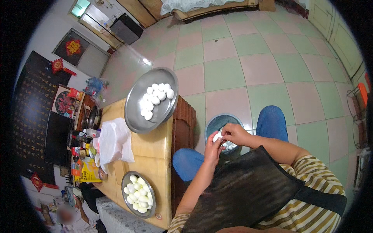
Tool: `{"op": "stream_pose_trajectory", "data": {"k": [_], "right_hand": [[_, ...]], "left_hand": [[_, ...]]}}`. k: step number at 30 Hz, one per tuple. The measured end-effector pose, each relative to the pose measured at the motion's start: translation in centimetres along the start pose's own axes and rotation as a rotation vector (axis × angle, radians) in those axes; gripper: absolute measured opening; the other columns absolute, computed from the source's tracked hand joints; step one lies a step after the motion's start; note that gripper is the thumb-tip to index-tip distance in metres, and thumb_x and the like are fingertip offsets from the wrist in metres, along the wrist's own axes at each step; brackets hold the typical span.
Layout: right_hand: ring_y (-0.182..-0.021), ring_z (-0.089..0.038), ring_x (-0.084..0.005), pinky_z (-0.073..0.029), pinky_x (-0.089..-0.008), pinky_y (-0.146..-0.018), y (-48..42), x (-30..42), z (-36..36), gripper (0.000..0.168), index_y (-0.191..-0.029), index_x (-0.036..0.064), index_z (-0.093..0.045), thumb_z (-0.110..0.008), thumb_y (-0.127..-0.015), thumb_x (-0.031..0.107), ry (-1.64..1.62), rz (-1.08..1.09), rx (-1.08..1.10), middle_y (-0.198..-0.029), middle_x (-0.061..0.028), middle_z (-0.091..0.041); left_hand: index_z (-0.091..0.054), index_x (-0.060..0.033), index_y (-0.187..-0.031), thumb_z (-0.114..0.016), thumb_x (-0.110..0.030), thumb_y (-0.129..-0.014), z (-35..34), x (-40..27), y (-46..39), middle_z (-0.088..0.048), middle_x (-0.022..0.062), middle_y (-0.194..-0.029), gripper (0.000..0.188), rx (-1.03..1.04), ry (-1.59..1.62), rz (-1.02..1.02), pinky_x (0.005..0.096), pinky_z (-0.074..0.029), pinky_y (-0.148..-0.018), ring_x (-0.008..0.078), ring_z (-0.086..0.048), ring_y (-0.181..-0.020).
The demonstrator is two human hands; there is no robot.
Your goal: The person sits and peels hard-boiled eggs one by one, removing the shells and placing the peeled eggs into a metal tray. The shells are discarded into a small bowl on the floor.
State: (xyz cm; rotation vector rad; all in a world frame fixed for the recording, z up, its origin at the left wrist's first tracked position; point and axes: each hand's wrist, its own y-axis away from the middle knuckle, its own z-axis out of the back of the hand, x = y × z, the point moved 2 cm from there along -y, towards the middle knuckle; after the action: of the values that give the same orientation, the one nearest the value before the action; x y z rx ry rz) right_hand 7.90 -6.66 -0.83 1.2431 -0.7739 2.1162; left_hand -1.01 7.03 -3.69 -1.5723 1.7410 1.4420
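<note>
My left hand [213, 147] holds a white egg [217, 137] above a blue-grey plastic bucket [209, 123] on the floor between my knees. The fingertips of my right hand [235, 134] touch the same egg from the other side. Whitish pieces, probably eggshell, lie in the bucket, partly hidden by my hands. On the table, a large metal basin [132, 112] holds several white eggs [156, 100]. A smaller metal bowl [123, 182] nearer me is full of peeled eggs [142, 198].
The wooden table [151, 151] stands to my left, with a white cloth or sheet [115, 142] on it. Packets and bottles crowd its far side. Another person [84, 214] is at the lower left beside a patterned sofa [122, 217]. A bed [215, 7] stands across the tiled floor.
</note>
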Motion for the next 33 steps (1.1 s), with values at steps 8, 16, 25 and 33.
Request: {"op": "stream_pose_trajectory", "data": {"k": [8,16,25,33], "right_hand": [[-0.072,-0.059,-0.0257,-0.046,-0.0356,-0.063,0.3,-1.6,-0.3,0.014,-0.081,0.005,-0.06,-0.064,-0.077,0.017,-0.074,-0.039,0.022,-0.079,-0.0132,-0.06],[-0.071,-0.058,-0.0204,-0.047,-0.0308,-0.063,0.4,-0.5,-0.1,0.015,-0.085,0.002,-0.061,-0.068,-0.076,0.012,-0.021,0.037,-0.073,-0.079,-0.009,-0.058],[-0.065,-0.057,-0.0149,-0.046,-0.0276,-0.059,0.1,-1.6,-0.6,0.014,-0.08,0.003,-0.062,-0.067,-0.075,0.014,-0.184,-0.088,-0.018,-0.072,-0.0077,-0.06],[-0.062,-0.054,-0.0113,-0.045,-0.0258,-0.057,0.3,-1.0,-0.6,0.009,-0.077,0.001,-0.06,-0.065,-0.076,0.009,-0.074,-0.006,-0.075,-0.069,-0.0057,-0.057]], "left_hand": [[-0.042,-0.0106,-0.13,-0.054,-0.013,-0.09,-0.7,-0.5,0.4,-0.058,0.0045,-0.109,0.041,-0.001,-0.046,-0.024,0.0236,-0.051,-0.063,0.0141,-0.06,-0.089],[-0.044,-0.0093,-0.126,-0.058,-0.01,-0.089,-0.9,-0.6,0.3,-0.058,0.0093,-0.108,0.039,-0.006,0.069,-0.071,0.0262,-0.053,-0.067,0.0176,-0.061,-0.092],[-0.045,-0.011,-0.125,-0.06,-0.009,-0.087,-0.9,-0.7,0.1,-0.059,0.0069,-0.106,0.041,-0.011,0.027,-0.082,0.0268,-0.053,-0.069,0.0148,-0.061,-0.089],[-0.044,-0.0128,-0.126,-0.059,-0.016,-0.089,-0.6,-0.3,0.0,-0.057,0.006,-0.11,0.039,-0.024,0.052,-0.042,0.0286,-0.052,-0.072,0.0155,-0.059,-0.093]]}}
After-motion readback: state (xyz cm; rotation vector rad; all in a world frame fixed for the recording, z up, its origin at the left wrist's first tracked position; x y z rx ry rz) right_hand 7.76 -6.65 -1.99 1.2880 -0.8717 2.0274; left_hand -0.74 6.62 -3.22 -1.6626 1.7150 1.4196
